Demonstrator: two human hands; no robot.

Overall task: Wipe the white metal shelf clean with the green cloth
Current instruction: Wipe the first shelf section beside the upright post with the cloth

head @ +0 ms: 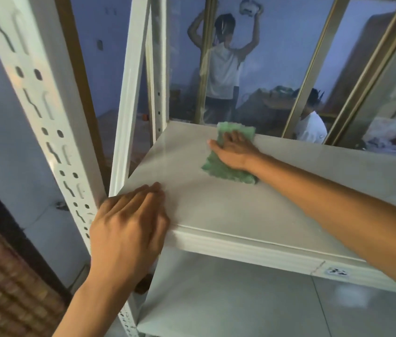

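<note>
- Pressing flat, the right hand lies with its fingers straight on the green cloth, not curled round it; the arm reaches in from the near right.
- The green cloth lies spread on the top of the white metal shelf, near the far edge and left of the middle, showing beyond the fingertips and on the near side of the palm.
- The left hand rests on the shelf's near left corner, fingers extended and relaxed over the top, the palm draped over the front edge, grasping nothing.
- A perforated white upright stands just left of that hand; a second upright rises at the far left corner.
- A lower shelf shows beneath.
- Beyond the glass, a person with raised arms and a seated person are visible.
</note>
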